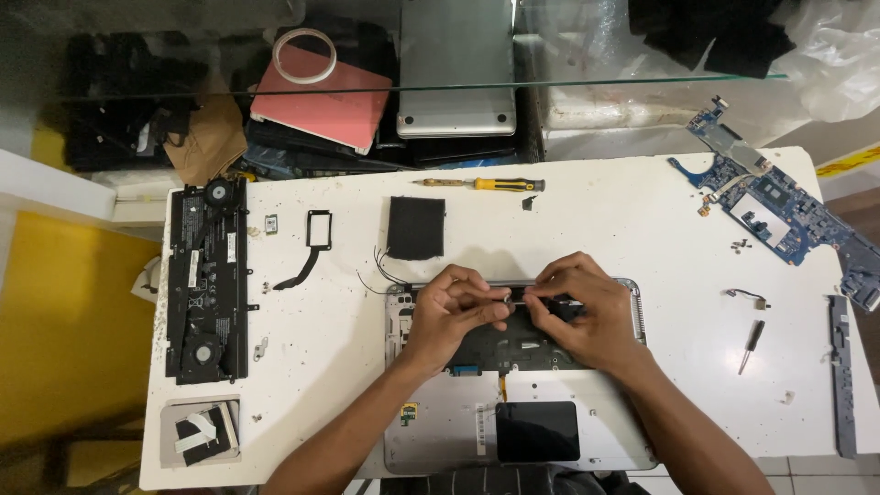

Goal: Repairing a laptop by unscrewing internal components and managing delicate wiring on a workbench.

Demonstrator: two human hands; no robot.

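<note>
An opened silver laptop base (pixel 431 431) lies on the white desk (pixel 596 229) at the near edge, its inside facing up, with a black touchpad panel (pixel 538 431) toward the person and a dark keyboard backing under the hands. Both hands meet over the far edge of this base, close to the hinge line. The left hand (pixel 451 307) comes in from the left with its fingers curled, and its grip pinches a small slim part (pixel 510 296) between thumb and fingertips. The right hand (pixel 577 302) comes in from the right, fingers bent down, its grip closed on the other end of the same small part, so the piece sits directly between the two grips, just above the base; what kind of part it is cannot be told.

Beyond the hands lie a black square pad (pixel 415 226) and thin black wires (pixel 380 270), and farther back a yellow-handled screwdriver (pixel 481 184). At the left end of the desk rests a long black assembly with fans (pixel 207 280), beside a black frame with a ribbon (pixel 312 243). At the right lie a blue circuit board (pixel 779 215), a small dark screwdriver (pixel 751 344) and a grey strip (pixel 841 371).
</note>
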